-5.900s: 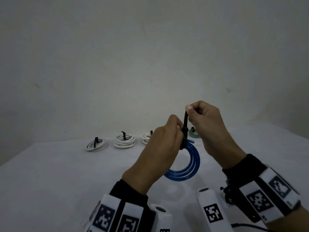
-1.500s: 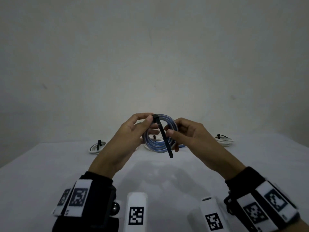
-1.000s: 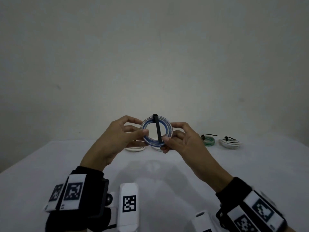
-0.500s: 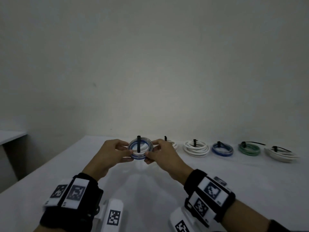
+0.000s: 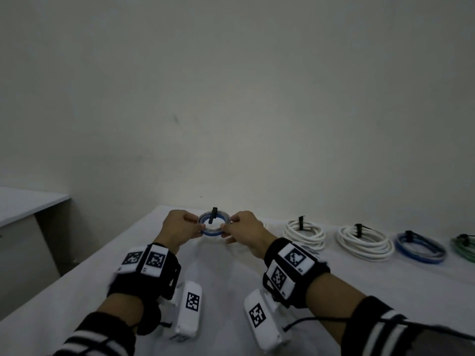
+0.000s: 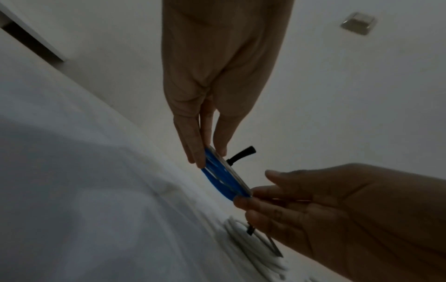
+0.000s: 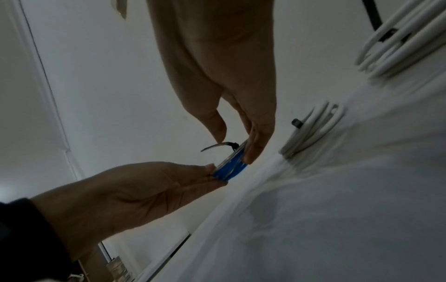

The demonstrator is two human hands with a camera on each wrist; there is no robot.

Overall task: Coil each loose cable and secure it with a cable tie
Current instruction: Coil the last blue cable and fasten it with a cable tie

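Observation:
A blue cable coil (image 5: 214, 228) bound with a black cable tie (image 5: 213, 216) is held nearly flat, low over the white table (image 5: 218, 273), at the left end of a row of coils. My left hand (image 5: 199, 226) pinches its left rim and my right hand (image 5: 227, 227) pinches its right rim. In the left wrist view my left hand (image 6: 208, 155) has thumb and fingers on the blue coil (image 6: 223, 180), with the tie's tail (image 6: 242, 153) sticking up. The right wrist view shows my right hand (image 7: 236, 147) pinching the coil (image 7: 231, 167). Whether the coil touches the table I cannot tell.
To the right lie tied coils in a row: two white coils (image 5: 304, 233) (image 5: 363, 242), a blue one (image 5: 420, 249) and a green one (image 5: 464, 246). The table's left edge runs close to my left arm. A second white table (image 5: 25, 204) stands further left, against the wall.
After the tie was pulled tight, both hands turned the blue coil flat and carried it left and down to the left end of the row.

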